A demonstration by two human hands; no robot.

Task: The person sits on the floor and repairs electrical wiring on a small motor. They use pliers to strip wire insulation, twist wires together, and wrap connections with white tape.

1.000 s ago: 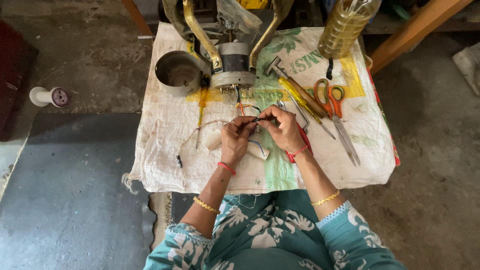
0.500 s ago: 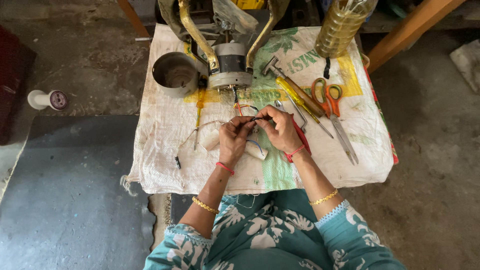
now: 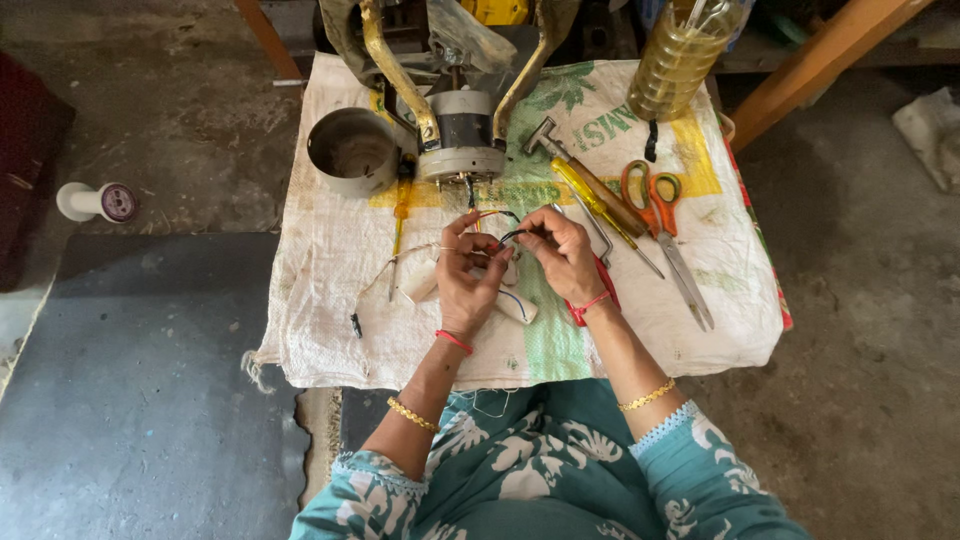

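I see my left hand (image 3: 468,275) and right hand (image 3: 562,252) pinching thin wires (image 3: 497,216) from the motor (image 3: 461,135), over a white sack cloth (image 3: 330,270). Scissors (image 3: 665,225), a hammer (image 3: 580,180) and a metal cup (image 3: 352,150) lie nearby.

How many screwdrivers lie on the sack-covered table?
2. A small orange-handled screwdriver lies beside the metal cup, left of the hands. A larger yellow-handled screwdriver lies right of the hands, next to the scissors. The hands may hide others.
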